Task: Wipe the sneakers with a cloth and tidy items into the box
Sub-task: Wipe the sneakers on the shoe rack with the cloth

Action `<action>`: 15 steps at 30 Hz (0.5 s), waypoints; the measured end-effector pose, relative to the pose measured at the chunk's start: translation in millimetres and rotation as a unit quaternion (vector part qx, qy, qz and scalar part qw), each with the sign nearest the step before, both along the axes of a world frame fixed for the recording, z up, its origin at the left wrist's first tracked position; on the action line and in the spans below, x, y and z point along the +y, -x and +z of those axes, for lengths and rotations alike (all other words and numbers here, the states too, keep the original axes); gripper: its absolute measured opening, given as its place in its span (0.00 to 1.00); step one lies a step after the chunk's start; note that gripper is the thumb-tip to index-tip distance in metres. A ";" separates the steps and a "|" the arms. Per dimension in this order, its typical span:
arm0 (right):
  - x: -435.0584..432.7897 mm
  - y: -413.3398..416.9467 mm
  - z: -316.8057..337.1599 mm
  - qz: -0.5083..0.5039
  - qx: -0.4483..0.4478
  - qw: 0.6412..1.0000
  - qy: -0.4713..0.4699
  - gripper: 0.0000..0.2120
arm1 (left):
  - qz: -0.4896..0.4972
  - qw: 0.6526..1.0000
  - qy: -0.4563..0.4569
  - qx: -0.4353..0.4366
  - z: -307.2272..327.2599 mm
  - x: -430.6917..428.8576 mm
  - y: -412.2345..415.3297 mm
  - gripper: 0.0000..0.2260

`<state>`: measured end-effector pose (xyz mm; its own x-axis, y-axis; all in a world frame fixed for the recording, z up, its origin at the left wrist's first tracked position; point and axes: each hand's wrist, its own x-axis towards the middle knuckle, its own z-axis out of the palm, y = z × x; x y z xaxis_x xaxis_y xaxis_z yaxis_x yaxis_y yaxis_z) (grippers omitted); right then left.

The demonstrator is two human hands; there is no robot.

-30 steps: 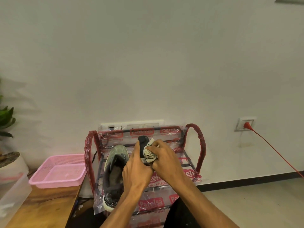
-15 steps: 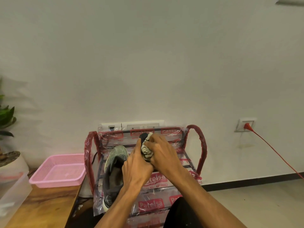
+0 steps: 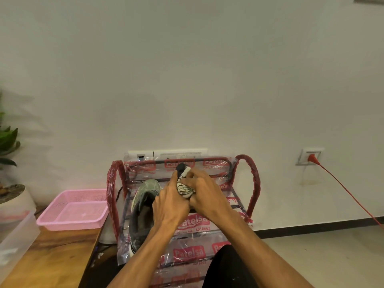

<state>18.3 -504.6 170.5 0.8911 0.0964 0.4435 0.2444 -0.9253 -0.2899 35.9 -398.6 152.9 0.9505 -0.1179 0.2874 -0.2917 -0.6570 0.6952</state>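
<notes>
Holding the dark sneaker (image 3: 180,167) at centre frame, your left grip (image 3: 170,206) curls round it — your right grip (image 3: 205,194) pinches the striped cloth (image 3: 184,187) against its toe. The grey sneaker (image 3: 143,204) lies just left; the clear box (image 3: 14,235) sits far lower left.

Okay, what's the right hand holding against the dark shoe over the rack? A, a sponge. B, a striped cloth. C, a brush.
B: the right hand grips a bunched striped cloth against the dark shoe, which the left hand holds.
</notes>
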 end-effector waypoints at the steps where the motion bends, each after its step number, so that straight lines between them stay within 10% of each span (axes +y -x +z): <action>1: -1.9 1.9 0.3 0.004 0.006 1.000 0.001 0.19 | -0.002 1.000 -0.003 -0.008 0.6 -0.8 0.2 0.30; 15: -13.4 5.3 -2.3 0.010 0.020 0.999 -0.027 0.18 | 0.006 1.000 -0.002 -0.010 -2.5 -1.8 2.6 0.29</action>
